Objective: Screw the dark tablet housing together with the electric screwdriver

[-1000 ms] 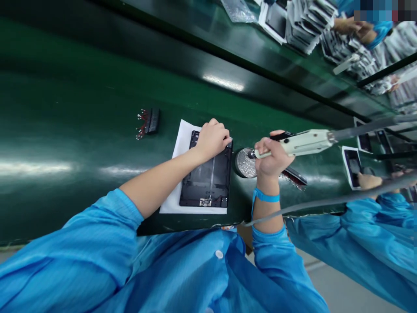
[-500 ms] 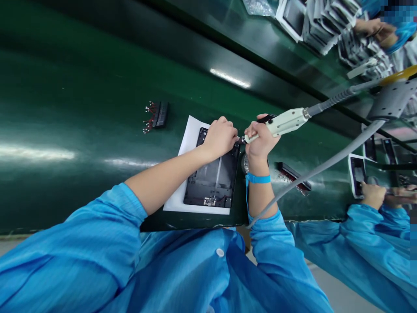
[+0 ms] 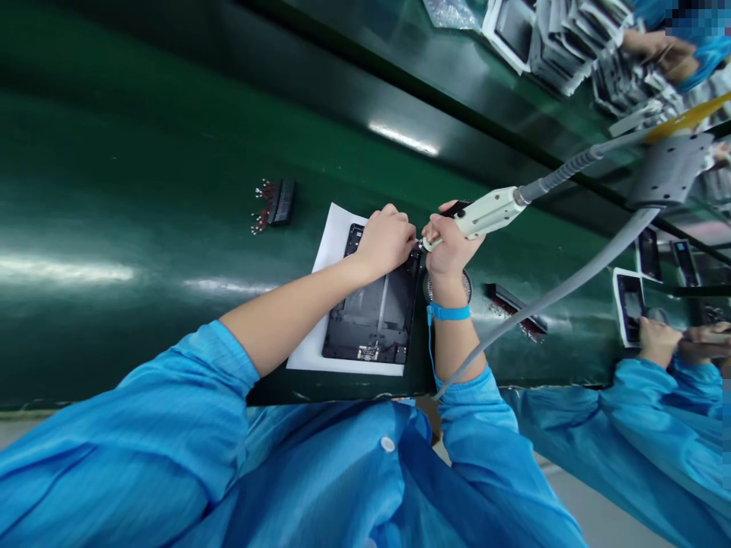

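My right hand (image 3: 452,247) is wrapped round a pale electric screwdriver (image 3: 492,212), tilted with its tip toward the upper right edge of a black tablet housing (image 3: 365,326). Whether the tip touches the housing is hard to see. My left hand (image 3: 388,240) lies over the housing's upper part, fingers bent and pressed together right beside the screwdriver tip; what they pinch, if anything, is hidden. The housing lies open, inner side up, on a white sheet (image 3: 308,346). Partly behind my right wrist stands a small round dish (image 3: 467,285).
Black parts with red wires (image 3: 282,202) lie to the left, and a similar group (image 3: 511,301) to the right. A grey cable (image 3: 548,295) hangs across my right arm. Stacked tablet parts (image 3: 563,46) stand at the back right; a co-worker's hand (image 3: 659,341) works at right.
My right hand and the screwdriver have shifted slightly left, toward my left hand. The cable and its grey holder moved left too. My left hand and the housing stay put.
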### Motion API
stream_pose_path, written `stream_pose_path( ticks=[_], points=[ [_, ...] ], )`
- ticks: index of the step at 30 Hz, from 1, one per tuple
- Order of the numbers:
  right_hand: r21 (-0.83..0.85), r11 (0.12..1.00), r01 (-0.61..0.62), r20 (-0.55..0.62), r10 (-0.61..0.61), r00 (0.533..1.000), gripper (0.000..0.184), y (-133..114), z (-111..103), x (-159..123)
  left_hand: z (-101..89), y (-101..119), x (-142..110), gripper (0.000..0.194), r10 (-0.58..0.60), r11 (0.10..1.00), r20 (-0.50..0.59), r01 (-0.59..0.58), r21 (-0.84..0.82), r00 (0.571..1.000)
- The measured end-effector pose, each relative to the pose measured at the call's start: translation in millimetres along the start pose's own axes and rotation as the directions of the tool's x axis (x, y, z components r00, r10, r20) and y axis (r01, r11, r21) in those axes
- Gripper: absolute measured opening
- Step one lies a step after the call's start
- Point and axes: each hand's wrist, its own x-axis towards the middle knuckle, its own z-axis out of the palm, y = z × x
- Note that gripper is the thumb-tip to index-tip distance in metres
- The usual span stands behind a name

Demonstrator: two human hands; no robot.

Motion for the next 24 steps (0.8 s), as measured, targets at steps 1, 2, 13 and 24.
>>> stream_pose_path(
  ticks=[1,2,13,24],
  points=[
    [-0.004,1.0,0.001,0.005,0.0,1.0,0.018,0.7,0.1,-0.6,0.7,-0.6,0.2,0.028,0.001,1.0,-0.004,-0.001,0.0,1.0],
    [-0.009,1.0,-0.002,0.007,0.003,1.0,0.018,1.2,0.4,-1.2,1.2,-1.2,0.4,0.027,0.002,1.0,-0.007,-0.002,0.003,1.0],
    [0.068,0.993,-0.093,-0.137,0.102,0.985,0.03,-31.2,8.1,-12.8,-4.7,-16.1,-0.5,0.025,0.028,0.999,-0.006,-0.028,0.037,1.0],
    [0.004,0.998,-0.062,-0.088,0.062,0.994,0.029,-32.5,-33.6,-29.3,-1.2,-34.4,0.3,0.023,0.091,0.995,-0.07,-0.093,-0.024,0.993]
  ],
)
